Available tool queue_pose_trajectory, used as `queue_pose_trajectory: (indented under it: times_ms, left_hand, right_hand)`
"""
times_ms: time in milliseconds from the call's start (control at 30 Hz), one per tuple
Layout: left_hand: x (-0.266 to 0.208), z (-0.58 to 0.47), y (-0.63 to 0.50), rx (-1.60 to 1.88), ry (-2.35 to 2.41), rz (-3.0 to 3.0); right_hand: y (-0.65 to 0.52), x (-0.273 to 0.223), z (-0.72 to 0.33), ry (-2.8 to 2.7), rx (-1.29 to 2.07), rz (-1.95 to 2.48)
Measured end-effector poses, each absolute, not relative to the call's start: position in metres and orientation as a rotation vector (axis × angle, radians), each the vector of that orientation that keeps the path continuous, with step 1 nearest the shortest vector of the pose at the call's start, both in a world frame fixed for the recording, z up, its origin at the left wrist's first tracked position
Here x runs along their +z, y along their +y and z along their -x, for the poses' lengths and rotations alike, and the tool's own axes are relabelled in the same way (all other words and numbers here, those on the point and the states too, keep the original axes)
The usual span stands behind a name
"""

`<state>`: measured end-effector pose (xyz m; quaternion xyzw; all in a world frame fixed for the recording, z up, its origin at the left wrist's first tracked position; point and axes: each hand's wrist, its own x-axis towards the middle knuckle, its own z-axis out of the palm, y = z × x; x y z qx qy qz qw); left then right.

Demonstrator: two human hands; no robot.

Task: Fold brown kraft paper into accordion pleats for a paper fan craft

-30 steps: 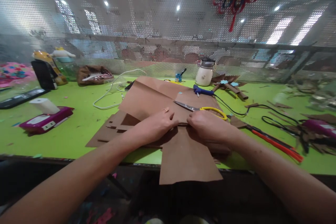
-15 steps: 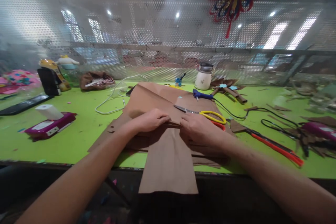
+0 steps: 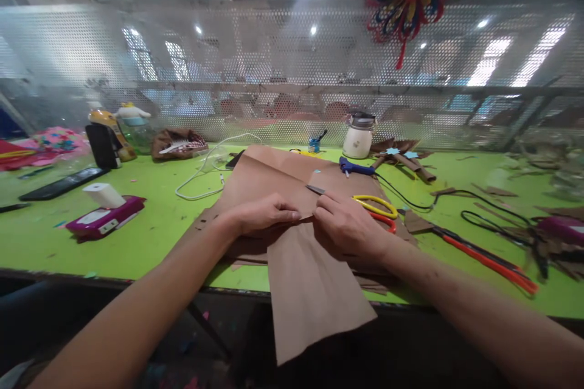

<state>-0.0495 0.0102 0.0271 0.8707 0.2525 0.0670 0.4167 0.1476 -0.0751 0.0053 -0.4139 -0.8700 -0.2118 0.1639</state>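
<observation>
A strip of brown paper (image 3: 319,292) hangs from my fingers over the table's front edge, its lower end slanted. My left hand (image 3: 267,213) pinches the paper's top edge from the left, thumb on top. Close beside it, my right hand (image 3: 347,225) grips the same edge with bent fingers. Beneath both hands lie larger brown paper sheets (image 3: 269,170), stacked on the green table (image 3: 155,188). Scissors with yellow and red handles (image 3: 376,206) rest on the sheets, partly covered by my right hand.
A blue glue gun (image 3: 358,167) with a black cord lies behind the scissors. An orange-handled cutter (image 3: 488,258) sits to the right, near paper scraps. On the left are a purple power strip (image 3: 107,219) and a white cable (image 3: 196,194). A white jug (image 3: 358,137) stands at the back.
The hanging strip's lower end has swung to the right and now slants. My fingers have shifted slightly along its top edge, and the view has turned a little left.
</observation>
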Motion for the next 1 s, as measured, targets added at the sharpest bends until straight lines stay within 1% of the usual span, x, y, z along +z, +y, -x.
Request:
queue_pose_trajectory:
  times_ms: [67, 233, 333, 467, 667, 867, 1000]
  left_hand:
    - [0.029, 0.049, 0.01, 0.128, 0.637, -2.227]
    - [0.034, 0.047, 0.008, 0.095, 0.612, -2.346]
    - [0.032, 0.046, 0.008, 0.093, 0.592, -2.389]
    - [0.028, 0.043, 0.007, 0.16, 0.52, -2.45]
    - [0.028, 0.038, 0.001, 0.24, 0.503, -2.5]
    - [0.026, 0.041, -0.003, 0.214, 0.644, -2.606]
    - [0.025, 0.043, -0.003, 0.216, 0.688, -2.658]
  right_hand:
    - [-0.073, 0.003, -0.15, -2.411, -0.468, 1.211]
    - [-0.072, 0.009, -0.156, -2.181, 0.205, 1.243]
    - [-0.073, 0.013, -0.155, -2.105, 0.466, 1.299]
    - [-0.071, 0.012, -0.153, -2.122, 0.61, 1.366]
    - [-0.064, 0.005, -0.158, -1.889, 0.877, 1.316]
    - [-0.058, 0.003, -0.165, -1.79, 0.865, 1.344]
    - [-0.057, 0.005, -0.168, -1.761, 0.928, 1.33]
